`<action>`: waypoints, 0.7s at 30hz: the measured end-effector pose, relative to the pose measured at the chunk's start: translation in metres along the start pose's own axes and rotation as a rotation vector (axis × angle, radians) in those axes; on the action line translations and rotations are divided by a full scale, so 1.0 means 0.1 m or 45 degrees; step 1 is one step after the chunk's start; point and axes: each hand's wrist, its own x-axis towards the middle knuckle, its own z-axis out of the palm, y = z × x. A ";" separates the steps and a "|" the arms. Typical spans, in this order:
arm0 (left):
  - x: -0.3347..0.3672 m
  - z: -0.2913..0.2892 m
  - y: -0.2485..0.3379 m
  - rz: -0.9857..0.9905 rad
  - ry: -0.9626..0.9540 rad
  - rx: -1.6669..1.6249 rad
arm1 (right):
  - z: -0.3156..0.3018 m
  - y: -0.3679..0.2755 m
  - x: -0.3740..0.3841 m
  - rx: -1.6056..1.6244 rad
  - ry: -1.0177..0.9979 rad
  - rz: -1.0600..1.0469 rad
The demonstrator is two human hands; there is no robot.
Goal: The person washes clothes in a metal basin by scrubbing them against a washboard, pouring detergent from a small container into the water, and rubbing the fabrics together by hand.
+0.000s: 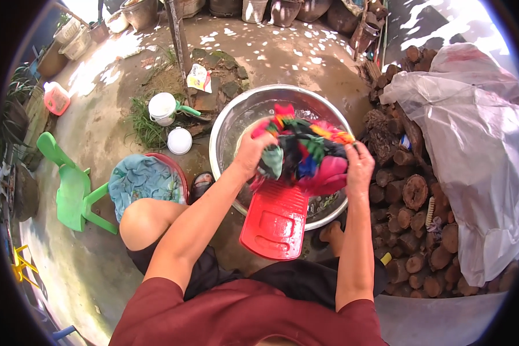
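Note:
Between my hands hangs a wet, multicoloured cloth garment [305,151], black, pink, green and orange, its shape blurred a little by motion. My left hand [251,151] grips its left side, fingers closed on the fabric. At the other end my right hand [358,167] pinches its right edge. Underneath is a wide metal basin [220,134] with water in it. A red plastic washboard [275,222] leans over the basin's near rim toward me, its upper part covered by the garment.
Left of the basin, a red tub [180,173] holds blue-green cloth [141,180]. Beyond it are a white bucket [162,109], a white lid [180,140] and a green brush [188,109]. A green chair [72,193] stands far left. Stacked firewood [412,219], partly under plastic sheeting [473,150], borders the right.

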 end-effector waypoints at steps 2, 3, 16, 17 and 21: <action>-0.04 0.01 0.14 -0.296 -0.173 -0.609 | -0.20 0.08 0.05 -0.203 0.166 -0.278; -0.11 -0.04 0.07 -0.324 -0.118 -0.476 | -0.22 0.11 -0.03 -0.241 0.154 -0.271; -0.32 -0.35 -1.02 0.438 -0.183 1.979 | 0.02 1.20 -1.04 -1.099 -0.050 -0.125; -0.22 -0.25 -1.07 0.368 -0.260 1.923 | 0.11 1.21 -1.04 -1.063 -0.177 -0.026; -0.16 -0.31 -1.39 0.105 -0.754 2.100 | 0.12 1.44 -1.09 -1.360 -0.738 0.100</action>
